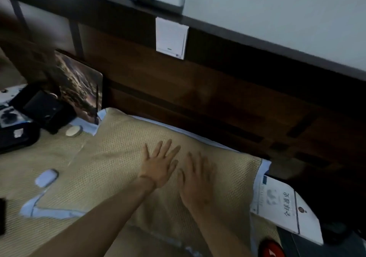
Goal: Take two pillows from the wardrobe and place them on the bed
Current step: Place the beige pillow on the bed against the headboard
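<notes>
Both forearms reach fwd from the bottom edge; left hand [160, 165] and right hand [196, 179] lie flat, fingers spread and released, palms on top of the pillow [122, 149], gripping nothing. Pillow sits on the bed [29, 165] against the headboard [217, 98], directly under the fingers. Long axis runs along the headboard, upper left to lower right. Left hand reaches slightly further fwd.
</notes>
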A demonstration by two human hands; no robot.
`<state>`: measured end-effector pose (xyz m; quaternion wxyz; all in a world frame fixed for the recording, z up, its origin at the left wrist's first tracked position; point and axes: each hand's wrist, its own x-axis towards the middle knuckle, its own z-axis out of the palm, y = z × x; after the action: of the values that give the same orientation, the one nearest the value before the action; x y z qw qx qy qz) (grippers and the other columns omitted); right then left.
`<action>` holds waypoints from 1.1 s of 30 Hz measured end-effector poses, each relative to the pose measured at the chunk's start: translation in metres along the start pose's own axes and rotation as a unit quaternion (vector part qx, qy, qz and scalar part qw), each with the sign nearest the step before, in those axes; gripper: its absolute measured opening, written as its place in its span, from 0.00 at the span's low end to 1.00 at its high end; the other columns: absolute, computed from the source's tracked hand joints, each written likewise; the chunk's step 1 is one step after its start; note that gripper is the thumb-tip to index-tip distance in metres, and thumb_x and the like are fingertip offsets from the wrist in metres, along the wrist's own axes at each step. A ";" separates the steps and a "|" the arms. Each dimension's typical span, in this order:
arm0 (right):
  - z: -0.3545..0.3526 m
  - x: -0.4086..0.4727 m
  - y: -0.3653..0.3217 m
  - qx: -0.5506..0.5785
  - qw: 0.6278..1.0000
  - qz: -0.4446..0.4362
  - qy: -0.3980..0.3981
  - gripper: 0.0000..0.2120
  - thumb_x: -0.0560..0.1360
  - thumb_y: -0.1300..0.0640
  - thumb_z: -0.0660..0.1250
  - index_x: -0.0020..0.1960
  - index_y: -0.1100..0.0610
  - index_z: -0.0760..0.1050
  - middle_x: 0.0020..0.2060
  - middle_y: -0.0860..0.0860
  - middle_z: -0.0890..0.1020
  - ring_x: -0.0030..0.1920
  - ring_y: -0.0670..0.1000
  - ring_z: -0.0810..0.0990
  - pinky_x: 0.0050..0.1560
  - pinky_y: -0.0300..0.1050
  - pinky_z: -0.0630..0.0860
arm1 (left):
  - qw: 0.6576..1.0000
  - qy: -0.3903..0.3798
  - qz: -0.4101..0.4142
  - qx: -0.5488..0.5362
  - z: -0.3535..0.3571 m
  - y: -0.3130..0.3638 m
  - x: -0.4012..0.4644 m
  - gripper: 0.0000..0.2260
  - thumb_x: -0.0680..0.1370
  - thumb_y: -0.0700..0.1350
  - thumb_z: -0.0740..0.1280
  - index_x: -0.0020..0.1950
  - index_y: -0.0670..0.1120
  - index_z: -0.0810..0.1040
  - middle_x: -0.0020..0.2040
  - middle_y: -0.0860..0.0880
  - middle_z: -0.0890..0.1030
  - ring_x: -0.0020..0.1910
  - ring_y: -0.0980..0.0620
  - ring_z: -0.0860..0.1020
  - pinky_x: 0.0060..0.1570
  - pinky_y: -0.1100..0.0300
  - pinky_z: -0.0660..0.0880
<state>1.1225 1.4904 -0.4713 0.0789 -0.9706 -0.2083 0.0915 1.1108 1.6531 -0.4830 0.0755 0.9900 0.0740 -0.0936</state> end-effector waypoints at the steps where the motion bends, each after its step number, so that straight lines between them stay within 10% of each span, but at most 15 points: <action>1: 0.007 0.015 -0.002 -0.003 0.999 -0.033 0.011 0.30 0.83 0.40 0.46 0.81 0.50 0.47 0.81 0.57 0.51 0.80 0.60 0.48 0.77 0.66 0.46 | 1.000 0.013 0.012 0.006 0.011 -0.001 0.008 0.25 0.82 0.62 0.38 0.77 0.64 0.34 0.81 0.54 0.37 0.79 0.48 0.37 0.72 0.32 0.36; 10: 0.071 0.013 0.113 -0.022 0.989 0.005 0.143 0.36 0.80 0.31 0.47 0.81 0.49 0.48 0.81 0.53 0.50 0.80 0.56 0.45 0.75 0.68 0.40 | 0.975 0.177 -0.134 -0.009 0.067 -0.118 0.008 0.24 0.83 0.63 0.43 0.80 0.63 0.46 0.82 0.56 0.52 0.80 0.54 0.45 0.73 0.36 0.33; 17: 0.047 -0.021 0.164 0.039 0.992 0.118 0.026 0.36 0.78 0.29 0.44 0.81 0.47 0.43 0.81 0.53 0.46 0.79 0.62 0.47 0.74 0.73 0.44 | 0.957 0.126 -0.250 -0.077 0.055 -0.126 -0.005 0.27 0.81 0.63 0.41 0.80 0.59 0.48 0.82 0.52 0.49 0.80 0.49 0.44 0.71 0.28 0.39; 22: 0.026 0.059 0.085 0.021 0.997 -0.027 0.063 0.34 0.80 0.34 0.46 0.79 0.51 0.52 0.80 0.55 0.57 0.79 0.57 0.52 0.77 0.65 0.45 | 0.976 0.127 -0.170 -0.042 0.058 -0.071 0.005 0.25 0.83 0.61 0.42 0.80 0.62 0.44 0.82 0.51 0.47 0.80 0.48 0.42 0.72 0.32 0.37; 33: 0.007 0.094 0.095 -0.054 0.996 0.060 -0.044 0.51 0.68 0.20 0.39 0.76 0.54 0.62 0.74 0.57 0.68 0.74 0.59 0.64 0.75 0.62 0.56 | 0.986 0.141 -0.086 0.039 0.130 -0.088 -0.069 0.28 0.83 0.57 0.46 0.82 0.48 0.49 0.82 0.46 0.48 0.80 0.45 0.48 0.75 0.35 0.46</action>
<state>1.2422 1.4451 -0.5102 0.0120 -0.9792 -0.1575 0.1270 1.0069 1.7086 -0.6080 0.0173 0.9855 0.1647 0.0379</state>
